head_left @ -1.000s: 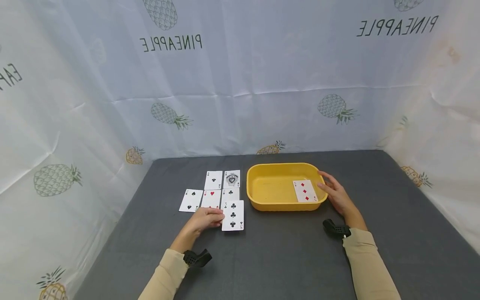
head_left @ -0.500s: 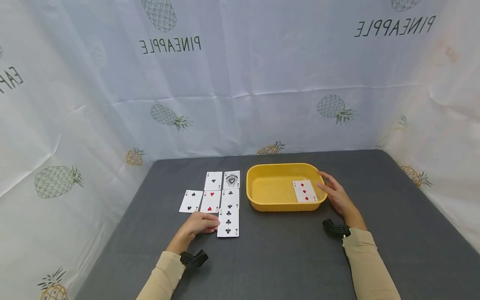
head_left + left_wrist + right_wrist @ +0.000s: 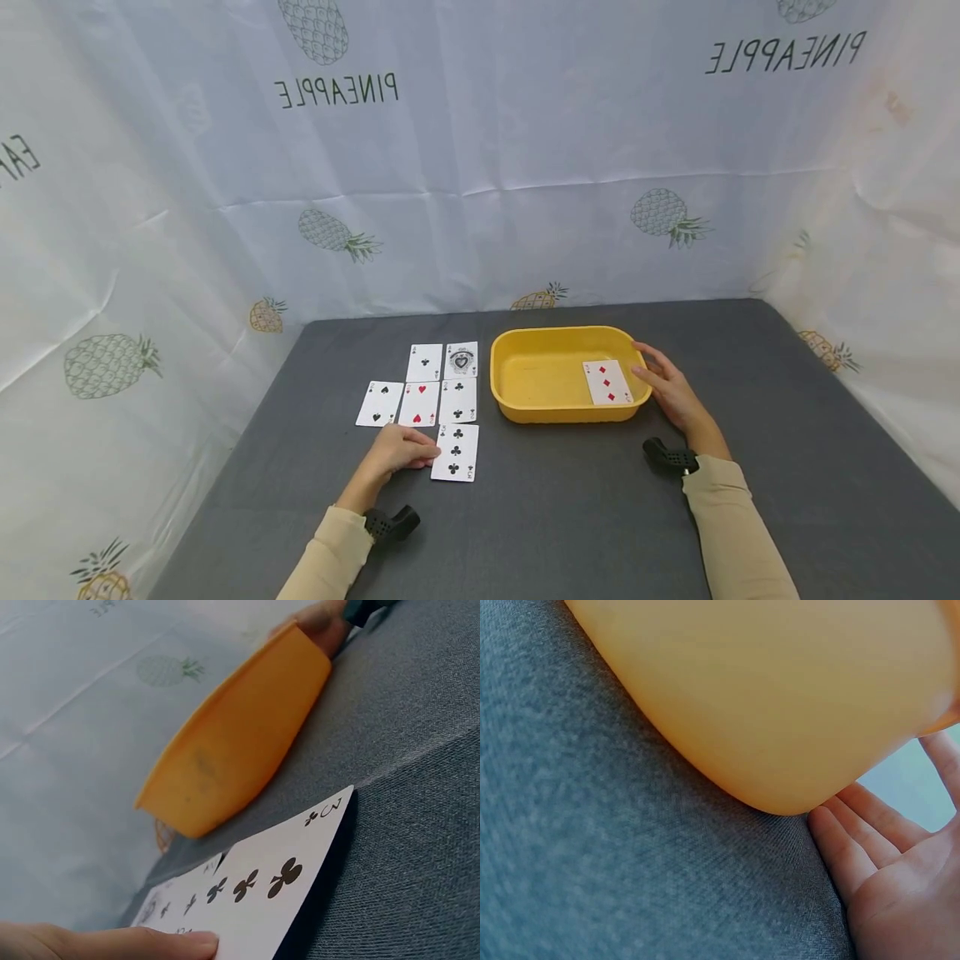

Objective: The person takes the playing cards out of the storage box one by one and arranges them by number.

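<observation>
On the dark grey table [image 3: 555, 517], the left hand [image 3: 397, 450] pinches the left edge of the three of clubs [image 3: 455, 452], face up, just on the near side of the two of clubs [image 3: 458, 401]. Some left fingers are hidden, so it's unclear which ones back the card. Same row as that two: two of hearts [image 3: 419, 404], then two of spades [image 3: 380, 403] at far left, slightly tilted. Behind them, ace of clubs [image 3: 423, 362] and another ace with an ornate emblem [image 3: 461, 360], side by side. Yellow tray [image 3: 536, 375] sits right of the cards, three of diamonds [image 3: 607, 382] lying face up inside, toward its right end. Right hand [image 3: 678, 402] touches the tray's right end, fingers spread and mostly straight. Hands well apart. Beige sleeves, black wrist devices; pineapple-print curtain [image 3: 480, 242] behind.
</observation>
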{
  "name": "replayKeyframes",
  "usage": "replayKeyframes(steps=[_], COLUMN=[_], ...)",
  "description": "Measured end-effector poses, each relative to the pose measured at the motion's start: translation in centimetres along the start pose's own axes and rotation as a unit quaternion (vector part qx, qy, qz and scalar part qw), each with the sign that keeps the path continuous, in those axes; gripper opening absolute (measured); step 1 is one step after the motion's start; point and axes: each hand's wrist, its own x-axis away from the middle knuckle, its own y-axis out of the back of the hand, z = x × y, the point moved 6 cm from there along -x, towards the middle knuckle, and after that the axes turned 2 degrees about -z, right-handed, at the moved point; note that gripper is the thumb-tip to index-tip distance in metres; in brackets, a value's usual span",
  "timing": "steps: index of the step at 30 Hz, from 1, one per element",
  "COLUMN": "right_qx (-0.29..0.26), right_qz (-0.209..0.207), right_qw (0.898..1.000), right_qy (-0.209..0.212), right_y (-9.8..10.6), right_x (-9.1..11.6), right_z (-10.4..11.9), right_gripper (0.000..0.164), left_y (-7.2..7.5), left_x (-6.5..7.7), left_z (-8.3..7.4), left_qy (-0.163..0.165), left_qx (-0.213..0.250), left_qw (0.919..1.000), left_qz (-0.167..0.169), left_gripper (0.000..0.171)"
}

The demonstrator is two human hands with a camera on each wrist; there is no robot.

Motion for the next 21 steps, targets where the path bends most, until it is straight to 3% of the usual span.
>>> replayKeyframes(steps=[9, 21], right_qx=[0.01, 0.012], right_qz=[-0.003, -0.006], right_qw=[1.0, 1.0], right_qy=[-0.002, -0.005], right_y=[-0.1, -0.1], right_x=[-0.1, -0.1], right_z=[-0.3, -0.1], right_gripper=[0.058, 0.059], left_y=[0.2, 0.3], left_x=[0.7, 0.9], left_z=[-0.5, -1.3], left_qy=[-0.008, -0.024], left_qx=[-0.028, -0.026], left_qw=[0.9982, 0.9979], left_qz=[-0.053, -0.054], left_gripper=[0.009, 0.006])
